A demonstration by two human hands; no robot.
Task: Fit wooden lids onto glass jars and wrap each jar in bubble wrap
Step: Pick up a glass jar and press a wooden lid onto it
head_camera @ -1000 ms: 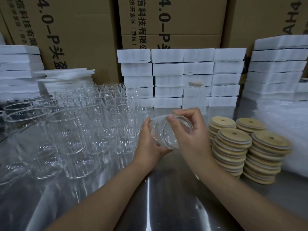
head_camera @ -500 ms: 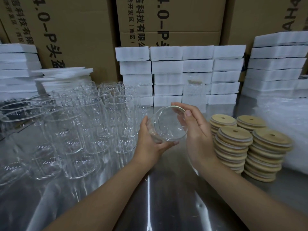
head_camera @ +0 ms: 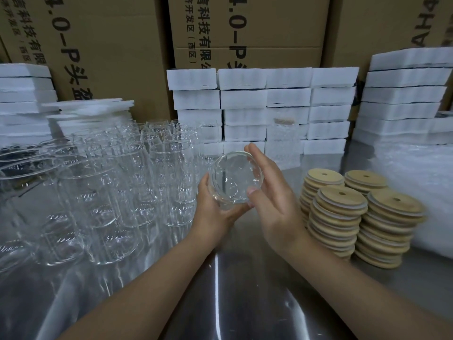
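Left hand [head_camera: 213,213] grips a glass jar [head_camera: 235,179] from below. Its fingers curl under the body and the thumb lies up the left wall. The jar is held in the air above the steel table [head_camera: 232,295], between the two hands, and has no lid on it.

Right hand [head_camera: 274,207] is not gripping. Its fingers are straight and close together and lie flat along the right edge of the jar rim, with the thumb tip touching the lower rim. It holds nothing.

The jar is tilted. Its long axis runs from the left palm up toward the camera, the open mouth faces the person, and the base points away and down.

The wooden lids [head_camera: 340,201] sit in four stacks on the table, just right of the right hand and level with the wrist. Each lid has a small hole. The right hand is plainly nearer to them, and the left is busy with the jar.

Likely next step: the right hand reaches right, takes a top lid, and presses it onto the mouth along the jar axis.

The bubble wrap [head_camera: 416,192] lies further right, past the lid stacks. Empty jars [head_camera: 110,182] stand crowded to the left of the left hand. White foam blocks [head_camera: 264,104] and cardboard cartons [head_camera: 247,33] stand behind.
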